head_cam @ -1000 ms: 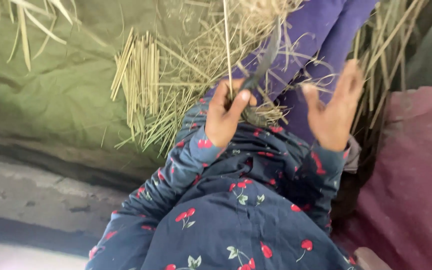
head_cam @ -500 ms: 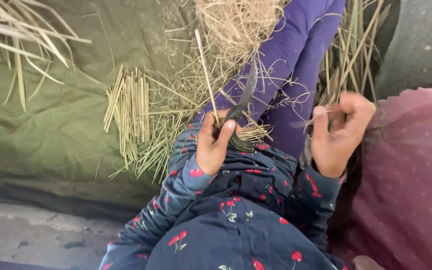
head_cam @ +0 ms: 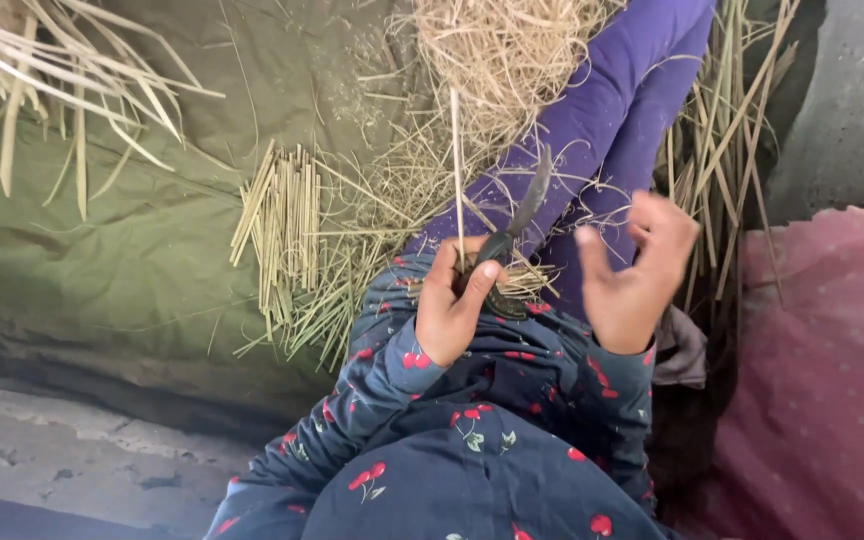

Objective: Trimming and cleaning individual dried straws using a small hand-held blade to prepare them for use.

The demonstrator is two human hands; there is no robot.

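Observation:
My left hand (head_cam: pixel 455 305) grips a dark-handled knife (head_cam: pixel 518 222) with its curved blade pointing up, together with a thin upright straw stalk (head_cam: pixel 457 160). My right hand (head_cam: pixel 634 270) hovers just right of the knife, fingers curled and apart, holding nothing I can see. Both hands are over my lap, above purple-clad legs (head_cam: pixel 602 130) and a navy garment with red cherries (head_cam: pixel 492 440). Loose dry straw (head_cam: pixel 482 60) lies around the legs.
A neat bundle of cut straw stalks (head_cam: pixel 282 225) lies on a green cloth (head_cam: pixel 102 270) to the left. Long pale leaves (head_cam: pixel 62 90) spread at top left. A pink dotted cloth (head_cam: pixel 832 370) is at right, grey concrete floor (head_cam: pixel 62 460) at bottom left.
My right hand has gone from open to curled and open again beside the knife. The left hand kept its grip on the knife and stalk. The view shifted slightly.

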